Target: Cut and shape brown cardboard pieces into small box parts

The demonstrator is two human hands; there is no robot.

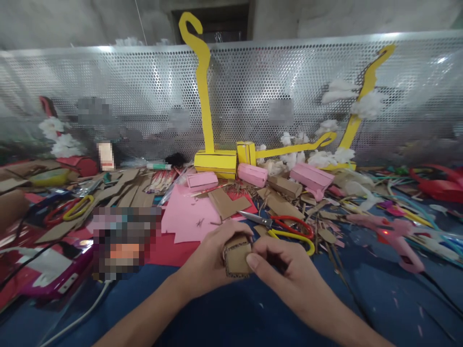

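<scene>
Both hands on a cardboard block

My left hand (213,258) is curling around the cardboard block (238,259), gripping it; my right hand (285,270) is pinching its near edge, thumb on the face. Block: brown, squarish end, corrugated rim showing. I'm holding it just in front of the red-handled scissors (291,225); pink sheets (191,212) are lying left of them.

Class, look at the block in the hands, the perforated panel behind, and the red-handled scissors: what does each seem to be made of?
Block: matte brown corrugated cardboard; rough, layered edges show.
Panel: probably metal; silvery, with bright glints around its many holes.
Red-handled scissors: shiny grey blades, likely steel; smooth handles, perhaps plastic or plastic-coated.
</scene>
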